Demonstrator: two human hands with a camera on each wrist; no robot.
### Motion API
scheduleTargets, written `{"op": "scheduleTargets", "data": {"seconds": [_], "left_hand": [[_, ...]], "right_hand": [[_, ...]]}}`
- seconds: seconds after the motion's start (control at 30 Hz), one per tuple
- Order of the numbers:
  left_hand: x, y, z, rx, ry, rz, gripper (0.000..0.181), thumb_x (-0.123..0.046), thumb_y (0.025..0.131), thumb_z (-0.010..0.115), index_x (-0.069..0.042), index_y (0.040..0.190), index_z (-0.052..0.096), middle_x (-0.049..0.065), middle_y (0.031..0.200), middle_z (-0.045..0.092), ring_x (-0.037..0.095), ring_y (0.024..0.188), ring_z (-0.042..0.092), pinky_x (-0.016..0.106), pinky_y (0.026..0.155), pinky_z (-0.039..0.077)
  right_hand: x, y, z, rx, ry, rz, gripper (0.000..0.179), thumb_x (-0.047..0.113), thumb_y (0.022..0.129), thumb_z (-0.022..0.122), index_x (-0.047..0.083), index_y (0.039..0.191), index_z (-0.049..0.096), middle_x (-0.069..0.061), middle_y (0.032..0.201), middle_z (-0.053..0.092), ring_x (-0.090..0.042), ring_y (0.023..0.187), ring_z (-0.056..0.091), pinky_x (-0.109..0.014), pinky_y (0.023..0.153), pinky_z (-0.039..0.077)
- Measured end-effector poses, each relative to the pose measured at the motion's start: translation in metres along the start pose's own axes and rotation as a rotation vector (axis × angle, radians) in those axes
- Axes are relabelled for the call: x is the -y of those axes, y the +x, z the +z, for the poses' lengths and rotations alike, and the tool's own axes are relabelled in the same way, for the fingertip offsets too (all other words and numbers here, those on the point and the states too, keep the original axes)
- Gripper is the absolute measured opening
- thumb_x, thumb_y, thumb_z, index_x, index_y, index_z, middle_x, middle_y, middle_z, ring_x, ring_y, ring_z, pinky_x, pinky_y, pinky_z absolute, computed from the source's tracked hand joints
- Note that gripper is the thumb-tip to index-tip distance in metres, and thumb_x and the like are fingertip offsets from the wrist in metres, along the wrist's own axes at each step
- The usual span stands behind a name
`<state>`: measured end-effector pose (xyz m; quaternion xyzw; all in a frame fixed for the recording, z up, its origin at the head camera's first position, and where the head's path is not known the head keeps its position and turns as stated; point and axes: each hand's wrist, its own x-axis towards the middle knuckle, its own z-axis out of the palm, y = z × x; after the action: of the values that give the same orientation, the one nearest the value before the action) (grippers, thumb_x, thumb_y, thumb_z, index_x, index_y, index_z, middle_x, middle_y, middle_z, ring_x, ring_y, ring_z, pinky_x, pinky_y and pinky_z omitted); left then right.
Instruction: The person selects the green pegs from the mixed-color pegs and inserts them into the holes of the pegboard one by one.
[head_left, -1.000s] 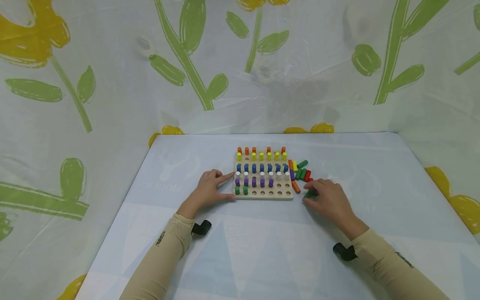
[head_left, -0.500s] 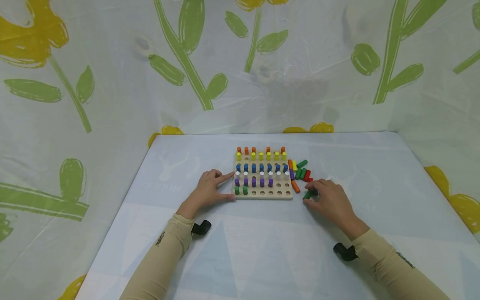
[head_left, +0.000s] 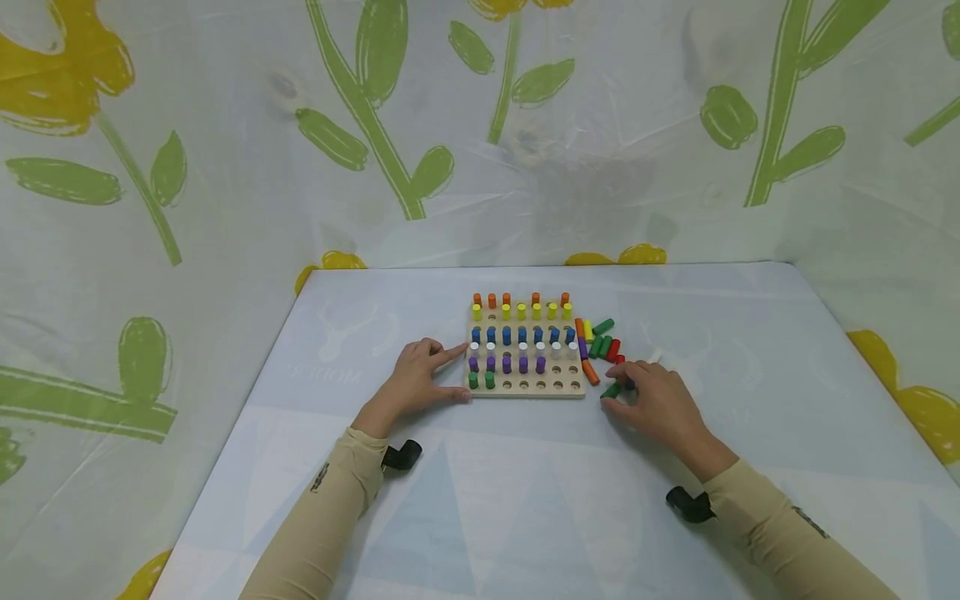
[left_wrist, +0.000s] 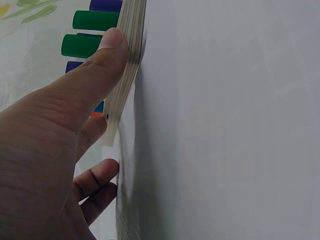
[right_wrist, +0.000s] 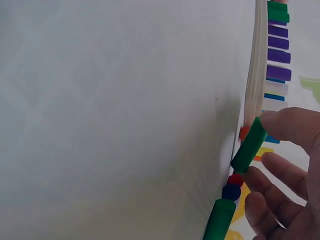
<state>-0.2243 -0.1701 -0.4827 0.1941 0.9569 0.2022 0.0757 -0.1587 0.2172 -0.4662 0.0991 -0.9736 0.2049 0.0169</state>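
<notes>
Bare left hand (head_left: 417, 377) and bare right hand (head_left: 660, 404); close-fitting, long beige fabric sleeves (head_left: 337, 504), lightly creased, each bearing a small dark marking (head_left: 320, 477) on the forearm; black, rounded, elbow-shaped wrist cameras (head_left: 688, 505) beside the cuffs (head_left: 367, 444).

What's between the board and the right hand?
In the head view, an orange peg beside the board, then a green peg pinched by the right hand.

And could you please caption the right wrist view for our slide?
Right hand holding a green peg near the wooden pegboard.
</notes>
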Motion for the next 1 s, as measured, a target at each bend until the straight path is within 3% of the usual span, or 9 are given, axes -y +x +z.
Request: {"op": "scheduleTargets", "data": {"seconds": [0.33,0.6,1.0], "left_hand": [[0.0011,0.0005,-0.0004,-0.002,-0.001,0.003,0.089,-0.06,0.079,0.08,-0.031,0.155,0.044,0.007,0.119,0.042,0.029,0.114,0.035,0.045,0.101,0.032],[-0.0002,0.0006,-0.0013,0.002,-0.004,0.005,0.088,-0.06,0.08,0.08,-0.03,0.155,0.045,0.008,0.12,0.042,0.029,0.113,0.036,0.045,0.1,0.032],[0.0008,0.0003,0.0006,-0.002,-0.013,0.001,0.087,-0.059,0.08,0.08,-0.03,0.154,0.045,0.008,0.12,0.042,0.029,0.113,0.036,0.045,0.1,0.033]], "right_hand": [[0.0024,-0.0022,0.0009,-0.01,0.072,-0.005,0.038,0.028,0.091,0.076,0.008,0.122,0.068,-0.003,0.096,0.069,-0.021,0.083,0.058,-0.038,0.073,0.049],[0.0023,-0.0038,0.0004,-0.019,0.073,0.022,0.034,0.026,0.095,0.07,0.007,0.123,0.067,-0.007,0.101,0.07,-0.023,0.084,0.057,-0.044,0.078,0.051],[0.0013,-0.005,-0.0013,-0.017,0.084,0.014,0.027,0.02,0.097,0.065,0.006,0.12,0.067,-0.006,0.098,0.07,-0.019,0.076,0.053,-0.038,0.07,0.046]]}}
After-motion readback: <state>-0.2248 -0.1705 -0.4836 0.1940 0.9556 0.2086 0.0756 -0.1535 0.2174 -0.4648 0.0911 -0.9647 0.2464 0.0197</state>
